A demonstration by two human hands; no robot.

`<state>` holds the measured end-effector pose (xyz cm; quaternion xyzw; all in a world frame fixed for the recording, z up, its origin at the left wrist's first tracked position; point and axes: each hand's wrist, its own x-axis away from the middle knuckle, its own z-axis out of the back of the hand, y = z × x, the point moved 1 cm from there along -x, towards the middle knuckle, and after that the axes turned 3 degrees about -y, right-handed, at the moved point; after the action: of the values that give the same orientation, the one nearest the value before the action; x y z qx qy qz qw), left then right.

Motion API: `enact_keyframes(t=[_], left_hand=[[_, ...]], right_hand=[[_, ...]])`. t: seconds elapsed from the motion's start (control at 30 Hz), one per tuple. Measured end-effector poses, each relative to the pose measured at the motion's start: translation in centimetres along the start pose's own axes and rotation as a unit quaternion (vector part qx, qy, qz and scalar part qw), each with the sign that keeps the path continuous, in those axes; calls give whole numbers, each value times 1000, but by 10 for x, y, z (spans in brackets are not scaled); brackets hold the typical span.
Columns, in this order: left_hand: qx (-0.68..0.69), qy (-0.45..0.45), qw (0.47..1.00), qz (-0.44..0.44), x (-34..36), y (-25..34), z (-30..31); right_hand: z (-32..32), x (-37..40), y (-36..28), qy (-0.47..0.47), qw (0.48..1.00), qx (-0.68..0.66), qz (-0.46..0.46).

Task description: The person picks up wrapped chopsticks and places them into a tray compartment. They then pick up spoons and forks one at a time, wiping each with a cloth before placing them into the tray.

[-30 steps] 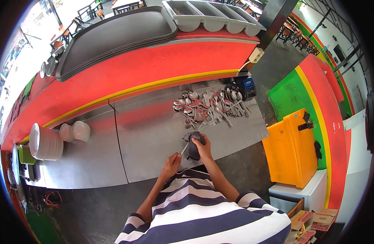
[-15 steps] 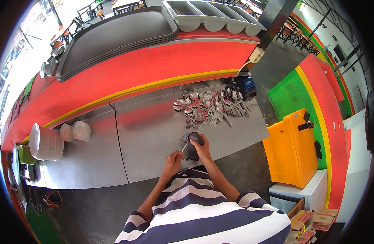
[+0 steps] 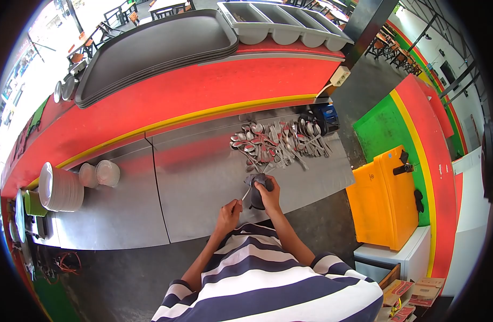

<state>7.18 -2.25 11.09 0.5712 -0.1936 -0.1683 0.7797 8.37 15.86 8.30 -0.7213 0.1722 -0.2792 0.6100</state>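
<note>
My left hand (image 3: 229, 215) is closed, pinching the thin handle of a piece of cutlery (image 3: 247, 194). The far end of that piece disappears into a dark grey cloth (image 3: 256, 199), so its kind cannot be made out. My right hand (image 3: 269, 193) grips the cloth, fingers wrapped round it. Both hands are above the near side of a steel counter (image 3: 203, 182). Beyond them on the counter lies a loose pile of spoons and forks (image 3: 281, 140).
A blue-and-black object (image 3: 325, 118) stands behind the pile. Stacked white plates (image 3: 61, 188) and clear bowls (image 3: 107, 173) are at the left. The red ledge (image 3: 203, 80) carries dark trays (image 3: 160, 45) and a grey cutlery tray (image 3: 284, 24). An orange box (image 3: 383, 198) stands right.
My right hand and the cloth have shifted slightly to the right. More of the handle shows between the hands, while my left hand stays almost in place.
</note>
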Motion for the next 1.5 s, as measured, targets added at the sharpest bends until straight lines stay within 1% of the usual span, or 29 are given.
enact_keyframes(t=[0.13,0.23,0.43,0.53,0.63,0.73,0.83,0.93,1.03,1.13,1.23,1.33,1.43,1.47,1.5], left_hand=[[13,9,1000,15,0,0,-2],[22,4,1000,19,-1,-1,-3],[30,-3,999,18,1,-7,0],[31,4,999,6,2,-13,-1],[41,-7,999,14,1,-16,0],[27,-28,999,14,1,-14,2],[0,-41,999,9,1,-10,5],[-12,-36,999,0,1,-5,7],[-33,-21,999,-16,-2,0,9],[-45,-5,999,-23,-5,2,11],[-47,2,999,-18,-6,-1,11],[-35,22,999,1,-3,-6,12],[0,51,998,22,-3,-14,13],[9,55,998,21,-4,-15,15],[19,58,998,21,-5,-15,15]], right_hand=[[-4,0,-9,10,1000,-12,22],[-4,-6,-6,38,998,18,52],[0,-13,-10,65,997,-4,40],[4,-14,-12,35,999,-23,5],[6,-11,-13,-67,996,-40,-44],[1,-2,-10,-106,986,-92,-84],[-3,2,-5,-108,979,-120,-123],[-7,-1,0,-61,994,-58,-65],[-11,-6,4,-20,999,-23,-33],[-17,-11,2,1,1000,-17,13],[-19,-12,-6,63,996,5,63],[-3,-28,0,74,993,-93,4],[9,-25,-15,-30,983,-164,-78],[11,-23,-20,-94,975,-173,-105],[9,-16,-27,-140,969,-164,-123]])
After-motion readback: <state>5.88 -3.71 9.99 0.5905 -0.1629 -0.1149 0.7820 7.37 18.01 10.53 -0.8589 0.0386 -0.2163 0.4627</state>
